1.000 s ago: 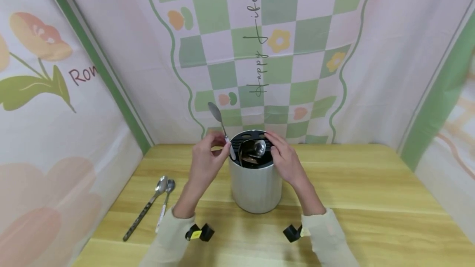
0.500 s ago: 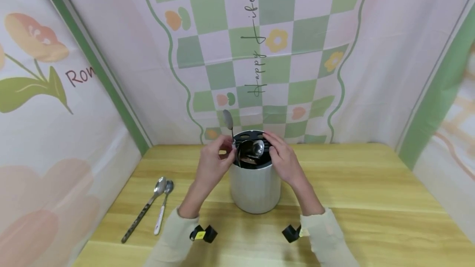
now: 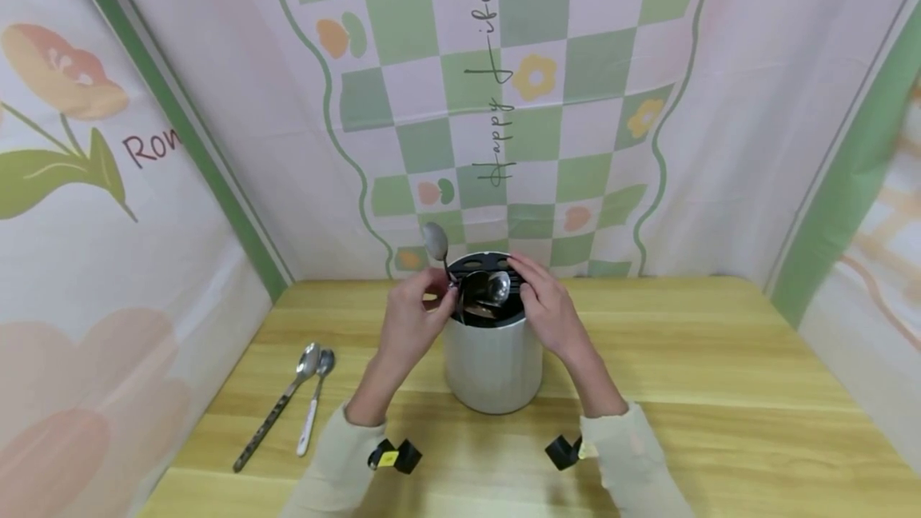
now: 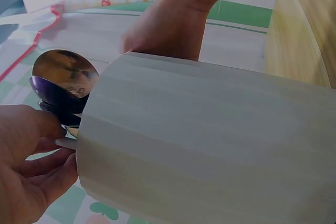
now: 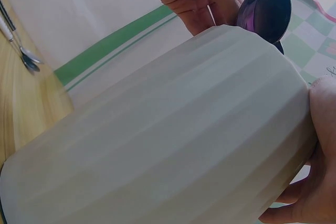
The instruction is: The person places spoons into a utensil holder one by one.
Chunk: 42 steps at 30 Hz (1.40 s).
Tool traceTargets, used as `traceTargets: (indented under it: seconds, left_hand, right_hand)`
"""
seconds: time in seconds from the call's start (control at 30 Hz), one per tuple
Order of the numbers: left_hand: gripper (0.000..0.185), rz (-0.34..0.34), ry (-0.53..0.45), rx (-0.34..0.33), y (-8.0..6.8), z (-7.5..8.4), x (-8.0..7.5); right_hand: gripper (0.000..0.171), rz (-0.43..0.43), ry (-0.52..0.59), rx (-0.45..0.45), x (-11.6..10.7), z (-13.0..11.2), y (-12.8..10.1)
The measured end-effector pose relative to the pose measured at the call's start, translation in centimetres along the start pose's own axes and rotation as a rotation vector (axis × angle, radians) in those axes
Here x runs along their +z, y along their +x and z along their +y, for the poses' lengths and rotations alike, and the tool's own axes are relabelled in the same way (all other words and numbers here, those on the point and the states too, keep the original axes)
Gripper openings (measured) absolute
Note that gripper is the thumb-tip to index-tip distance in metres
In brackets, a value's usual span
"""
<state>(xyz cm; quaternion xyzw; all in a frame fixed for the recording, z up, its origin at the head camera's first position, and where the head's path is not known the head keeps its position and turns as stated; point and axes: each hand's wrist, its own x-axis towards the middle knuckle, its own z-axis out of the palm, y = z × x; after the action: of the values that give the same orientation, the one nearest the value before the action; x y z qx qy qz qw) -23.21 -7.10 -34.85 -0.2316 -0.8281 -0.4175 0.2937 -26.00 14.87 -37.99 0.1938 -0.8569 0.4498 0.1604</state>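
Note:
My left hand pinches a spoon low on its handle between thumb and fingers. The spoon's bowl points up, while its lower end is down at the left rim of a pale ribbed utensil holder. My right hand rests with fairly straight fingers along the right side of that rim. Inside the holder's black slotted top stands a group of utensils, among them a shiny ladle-like bowl. In the left wrist view, the rounded metal bowls rise just past the left fingertips. The holder's wall hides their handles.
On the wooden table, left of the holder, lie a long spoon with a dark patterned handle and a smaller spoon with a white handle. A printed checkered cloth hangs close behind the holder.
My left hand has moved right and inward with the spoon, which has sunk lower at the holder's left rim. The right hand has stayed on the rim.

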Motion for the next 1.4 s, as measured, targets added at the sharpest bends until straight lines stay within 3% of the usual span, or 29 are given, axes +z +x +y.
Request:
traceTargets:
  seconds: [0.6, 0.87, 1.4]
  left_hand:
    - [0.007, -0.007, -0.005, -0.023, -0.2, 0.0, 0.1]
    - [0.008, 0.031, 0.021, -0.049, -0.3, 0.1, -0.1]
    - [0.014, 0.032, 0.025, -0.170, -2.2, -1.1, -1.9]
  right_hand:
    - [0.048, -0.005, 0.006, 0.019, 0.0, -0.1, -0.2]
    - [0.048, -0.020, 0.013, 0.027, -0.1, -0.2, -0.2]
    - [0.048, -0.026, 0.012, 0.035, -0.2, -0.2, -0.1]
